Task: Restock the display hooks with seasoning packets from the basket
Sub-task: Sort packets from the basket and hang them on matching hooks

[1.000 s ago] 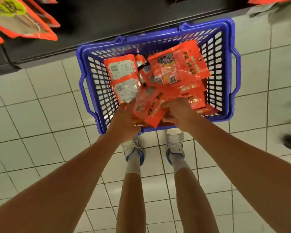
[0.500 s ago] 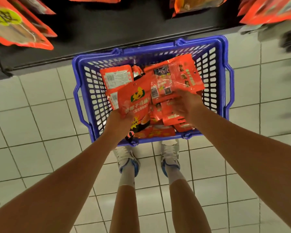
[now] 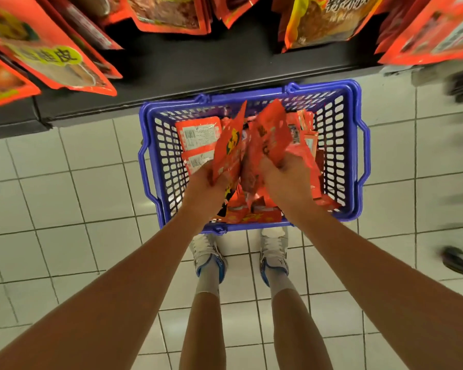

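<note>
A blue plastic basket (image 3: 357, 156) stands on the tiled floor in front of my feet, filled with several red seasoning packets (image 3: 198, 133). My left hand (image 3: 206, 185) grips a red packet (image 3: 229, 148) lifted upright above the basket. My right hand (image 3: 286, 180) grips a bunch of red packets (image 3: 271, 134) beside it, also raised. The two held lots nearly touch in the middle. More packets lie below, partly hidden by my hands.
Rows of red and yellow packets (image 3: 46, 52) hang from display hooks along the top. A dark shelf base (image 3: 198, 65) runs behind the basket. Another person's shoe (image 3: 460, 263) sits at the right edge on the white tiles.
Both hands have lifted their packets up out of the basket and turned them upright. The view has tilted upward, so more of the hanging display shows.
</note>
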A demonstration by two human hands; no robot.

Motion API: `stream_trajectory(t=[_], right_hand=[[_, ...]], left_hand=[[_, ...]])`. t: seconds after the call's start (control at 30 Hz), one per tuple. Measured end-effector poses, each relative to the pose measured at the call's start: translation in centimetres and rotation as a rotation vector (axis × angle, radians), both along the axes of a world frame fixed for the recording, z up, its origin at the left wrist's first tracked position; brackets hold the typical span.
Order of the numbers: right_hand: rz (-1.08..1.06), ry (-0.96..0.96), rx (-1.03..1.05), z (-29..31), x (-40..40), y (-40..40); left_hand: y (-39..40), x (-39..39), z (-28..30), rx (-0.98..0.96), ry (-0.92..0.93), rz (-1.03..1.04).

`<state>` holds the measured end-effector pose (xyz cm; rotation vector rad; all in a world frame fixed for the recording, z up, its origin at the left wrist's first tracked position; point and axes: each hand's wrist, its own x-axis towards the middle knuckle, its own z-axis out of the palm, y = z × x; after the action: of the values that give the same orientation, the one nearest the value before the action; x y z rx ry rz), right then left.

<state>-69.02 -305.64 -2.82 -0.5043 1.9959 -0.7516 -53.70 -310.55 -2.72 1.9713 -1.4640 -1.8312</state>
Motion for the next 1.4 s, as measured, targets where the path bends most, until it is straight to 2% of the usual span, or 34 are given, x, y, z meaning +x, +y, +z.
stream_trajectory(t=[0.13,0.23,0.37,0.47,0.53,0.67,0.7,0.83,0.93,1.13,1.4], right_hand=[[0.249,-0.030,-0.122,3.6,2.0,-1.3],[0.230,-0.147,-0.118,6.1,1.9,-1.8],[0.247,-0.200,-0.136,9.4,1.7,-1.9],[0.188,-0.238,-0.097,11.8,0.9,-1.9],[0.147,-0.216,-0.081,14.1,-0.5,-2.1],[0.114,0.017,-0.158,20.8,-3.4,-3.0],[0.079,-0.024,-0.177,22.8,-3.9,-3.5],[0.063,-0.399,-0.201,32.3,-4.7,-5.2],[0.030,-0.532,-0.263,39.7,-3.9,-6.0],[-0.135,-0.534,-0.488,53.9,-2.4,-8.0],[0.013,-0.458,-0.859,71.1,0.0,-11.9]], left_hand=[[0.4,-1.1,2.8,0.156,0.205,0.133],[0.3,-0.7,4.7,0.267,0.310,0.272],[0.1,-0.3,7.5,0.210,0.300,0.201],[-0.3,-0.2,10.5,0.130,0.210,0.235],[-0.8,0.1,13.1,0.112,0.218,0.223],[-2.0,0.6,20.6,0.107,0.284,0.210],[-2.3,0.8,22.8,0.102,0.316,0.244],[-3.3,1.9,32.1,0.067,0.454,0.267],[-3.7,2.6,38.8,-0.004,0.507,0.292],[-5.4,3.5,52.2,-0.248,0.575,0.291],[-9.3,8.4,68.0,-0.632,0.624,0.399]])
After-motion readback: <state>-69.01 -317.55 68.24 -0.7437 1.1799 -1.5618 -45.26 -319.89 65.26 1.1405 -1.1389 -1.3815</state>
